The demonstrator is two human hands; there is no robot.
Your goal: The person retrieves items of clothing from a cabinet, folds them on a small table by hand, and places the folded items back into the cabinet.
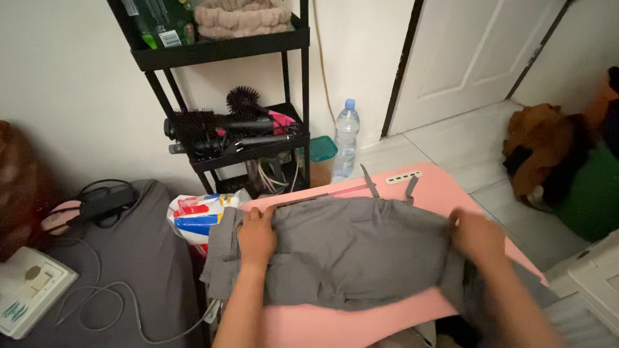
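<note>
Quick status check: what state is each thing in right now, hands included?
Grey garment: spread flat on pink table, partly folded.
Left hand: palm down, pressing the garment.
Right hand: blurred, gripping the garment's edge.
Water bottle: upright, capped.
Door: closed.

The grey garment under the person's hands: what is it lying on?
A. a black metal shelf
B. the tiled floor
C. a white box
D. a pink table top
D: the grey garment is spread across the pink table top, with the left hand pressing flat on one end and the right hand, blurred, at the other; pink surface shows above and below the cloth.
</note>
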